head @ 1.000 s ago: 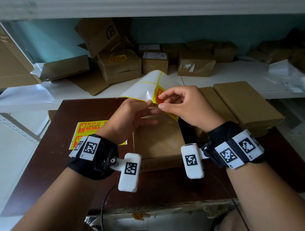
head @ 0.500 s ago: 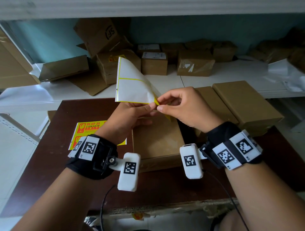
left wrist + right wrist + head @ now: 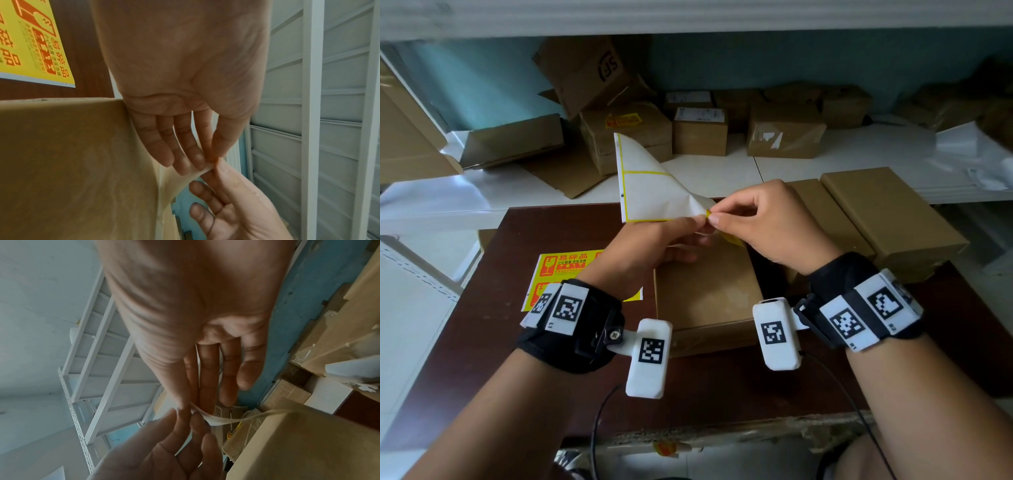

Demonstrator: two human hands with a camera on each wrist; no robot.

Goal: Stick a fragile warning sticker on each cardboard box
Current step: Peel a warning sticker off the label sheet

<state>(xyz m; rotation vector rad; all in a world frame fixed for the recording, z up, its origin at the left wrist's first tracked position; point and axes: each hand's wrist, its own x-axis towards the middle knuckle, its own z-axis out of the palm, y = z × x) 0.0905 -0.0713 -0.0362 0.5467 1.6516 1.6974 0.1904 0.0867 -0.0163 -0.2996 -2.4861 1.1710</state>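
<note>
Both hands meet above the far edge of the cardboard box (image 3: pixel 705 291) on the table (image 3: pixel 482 342). Left hand (image 3: pixel 654 246) pinches the backing sheet (image 3: pixel 650 185), standing up and away; right hand (image 3: pixel 763 222) pinches the sticker corner (image 3: pixel 709 213). Box lies directly below, toward the person.

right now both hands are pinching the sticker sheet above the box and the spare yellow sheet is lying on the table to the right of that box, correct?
Not quite: the spare yellow sheet lies left of the box, not right, as the head view shows. The rest holds: the left hand and right hand pinch the sticker sheet above the box.
</note>
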